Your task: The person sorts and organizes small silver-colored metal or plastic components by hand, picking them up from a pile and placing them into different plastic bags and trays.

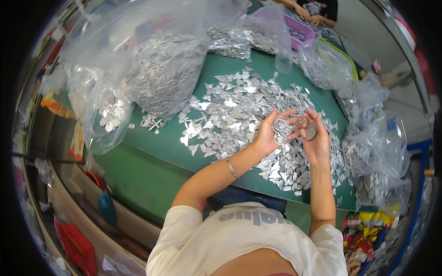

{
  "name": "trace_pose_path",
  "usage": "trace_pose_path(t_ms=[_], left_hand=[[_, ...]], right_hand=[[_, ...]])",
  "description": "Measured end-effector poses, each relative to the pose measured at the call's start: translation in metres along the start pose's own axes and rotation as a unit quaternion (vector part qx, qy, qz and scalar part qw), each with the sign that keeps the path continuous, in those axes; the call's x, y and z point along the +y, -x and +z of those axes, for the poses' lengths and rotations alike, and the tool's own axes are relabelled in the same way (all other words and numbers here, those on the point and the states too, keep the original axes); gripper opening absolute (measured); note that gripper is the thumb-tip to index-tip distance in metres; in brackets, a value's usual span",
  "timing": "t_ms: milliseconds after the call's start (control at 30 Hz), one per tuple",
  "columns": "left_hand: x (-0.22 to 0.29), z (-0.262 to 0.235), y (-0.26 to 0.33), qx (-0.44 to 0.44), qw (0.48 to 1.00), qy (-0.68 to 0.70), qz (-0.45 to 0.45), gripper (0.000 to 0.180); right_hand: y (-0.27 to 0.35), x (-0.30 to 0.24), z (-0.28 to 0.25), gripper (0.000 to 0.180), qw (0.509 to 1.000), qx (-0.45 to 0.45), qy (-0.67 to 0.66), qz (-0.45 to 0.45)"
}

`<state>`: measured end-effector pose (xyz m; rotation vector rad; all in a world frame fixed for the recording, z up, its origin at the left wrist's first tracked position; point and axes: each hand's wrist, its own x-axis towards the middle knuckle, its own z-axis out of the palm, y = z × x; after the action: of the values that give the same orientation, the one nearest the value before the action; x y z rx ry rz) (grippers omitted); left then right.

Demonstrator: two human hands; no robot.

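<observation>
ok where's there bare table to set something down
Bare green table: left of the pile by the front edge, and between pile and big bag. Crowded: under left hand and right hand, and the right side, lined with bags.

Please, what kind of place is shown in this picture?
Most likely a workshop for small parts: a heap of silvery pieces lies on a green table, beside a big clear bag full of grey ones.
</observation>
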<state>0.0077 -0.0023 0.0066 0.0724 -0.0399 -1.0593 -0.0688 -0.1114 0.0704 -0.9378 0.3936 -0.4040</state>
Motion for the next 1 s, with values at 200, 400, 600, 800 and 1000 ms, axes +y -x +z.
trace_pose_path(t_ms=[200,400,600,800,1000], left_hand=[[-0.001,-0.005,0.003,-0.015,1.0,-0.007,-0.015,0.053],[-0.008,0.004,-0.001,0.03,0.994,-0.102,-0.026,0.047],[-0.005,-0.004,0.0,0.015,0.993,-0.104,-0.044,0.041],[-0.008,-0.002,0.006,0.037,0.99,-0.139,-0.008,0.034],[-0.01,-0.013,0.003,0.001,0.995,-0.092,-0.048,0.05]], right_hand=[[0.002,0.003,-0.014,0.042,0.969,-0.02,-0.231,0.081],[0.01,-0.002,-0.01,0.037,0.987,-0.004,-0.159,0.019],[0.004,0.003,-0.007,0.042,0.998,-0.007,0.057,0.038],[0.015,-0.013,0.007,0.049,0.984,-0.147,0.035,0.097],[0.042,0.031,0.075,0.046,0.816,-0.367,0.157,0.419]])
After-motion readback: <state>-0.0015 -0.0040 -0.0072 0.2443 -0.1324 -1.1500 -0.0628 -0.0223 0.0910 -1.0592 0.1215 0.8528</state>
